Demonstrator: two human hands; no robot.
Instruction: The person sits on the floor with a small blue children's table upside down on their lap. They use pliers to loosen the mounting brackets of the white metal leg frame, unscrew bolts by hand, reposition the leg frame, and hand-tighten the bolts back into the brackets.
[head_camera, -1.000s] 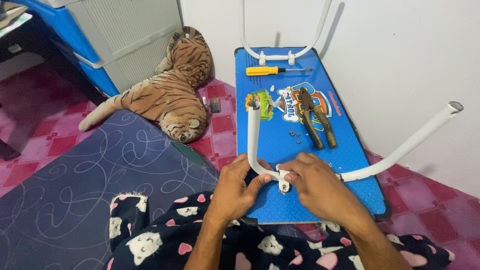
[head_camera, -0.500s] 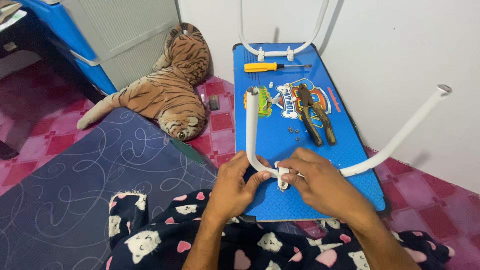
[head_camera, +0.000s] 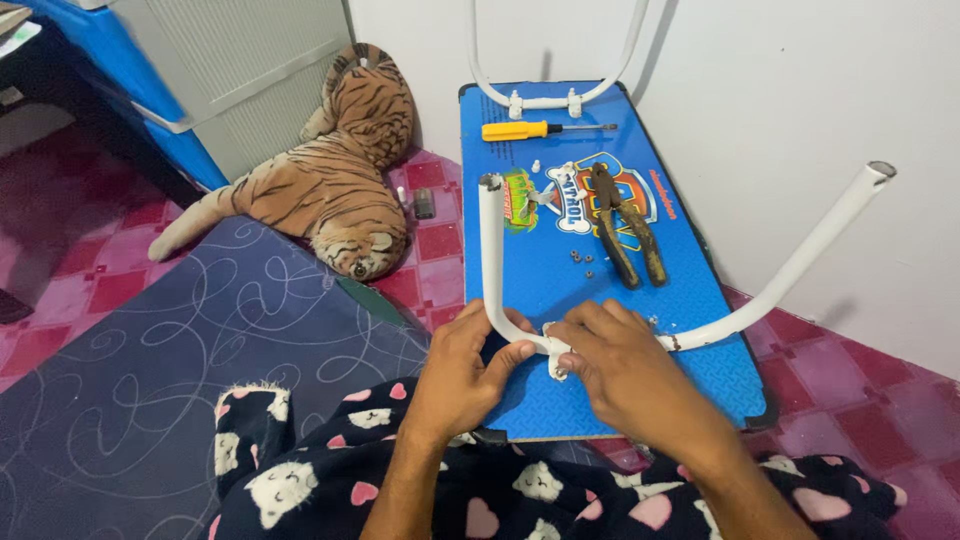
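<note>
I log: left hand (head_camera: 462, 375) gripping white leg (head_camera: 490, 260), steadying it; right hand (head_camera: 620, 365) fingers pinching bracket (head_camera: 556, 358); pliers (head_camera: 625, 225) near.

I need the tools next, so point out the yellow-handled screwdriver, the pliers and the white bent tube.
yellow-handled screwdriver (head_camera: 516, 130), head view, on the middle of its yellow handle.
pliers (head_camera: 622, 240), head view, on the left handle, below the pivot.
white bent tube (head_camera: 491, 255), head view, on its upright left arm.
</note>
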